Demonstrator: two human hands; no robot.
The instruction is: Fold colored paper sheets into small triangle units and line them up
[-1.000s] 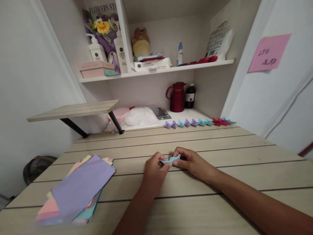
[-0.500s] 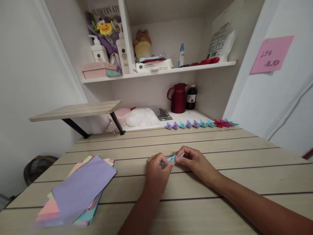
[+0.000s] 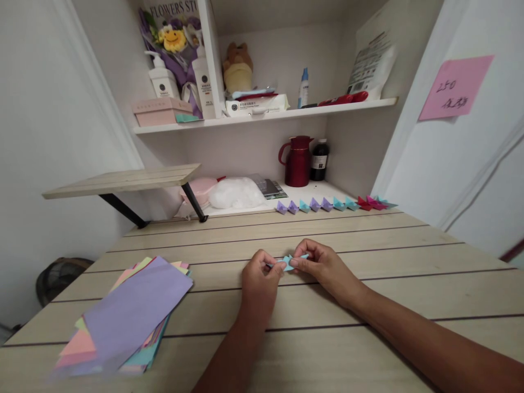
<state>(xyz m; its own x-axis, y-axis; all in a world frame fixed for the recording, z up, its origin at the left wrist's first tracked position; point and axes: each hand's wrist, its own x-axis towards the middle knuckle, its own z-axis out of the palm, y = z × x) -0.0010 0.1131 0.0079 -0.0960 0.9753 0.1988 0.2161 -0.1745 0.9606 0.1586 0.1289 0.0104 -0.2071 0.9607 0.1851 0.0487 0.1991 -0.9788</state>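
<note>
A small light-blue folded paper boat (image 3: 287, 263) is held just above the table, between my two hands. My left hand (image 3: 262, 273) pinches its left end between thumb and fingers. On the other side, my right hand (image 3: 317, 259) grips the right end the same way. Fingertips cover parts of the paper. Along the table's back edge runs a row of folded paper boats (image 3: 314, 204) in purple, blue, red and pink. To the left lies a fanned stack of coloured paper sheets (image 3: 139, 305) with a purple one on top.
A small raised wooden shelf (image 3: 126, 179) on black legs stands at the back left. Behind the table are a red thermos jug (image 3: 298, 162), a dark bottle (image 3: 319, 161) and a white plastic bag (image 3: 236, 194). A pink note (image 3: 456, 87) hangs on the right wall.
The blue paper has opened out from a narrow strip, with a small peak now showing in its middle. Both hands keep their pinch on its ends.
</note>
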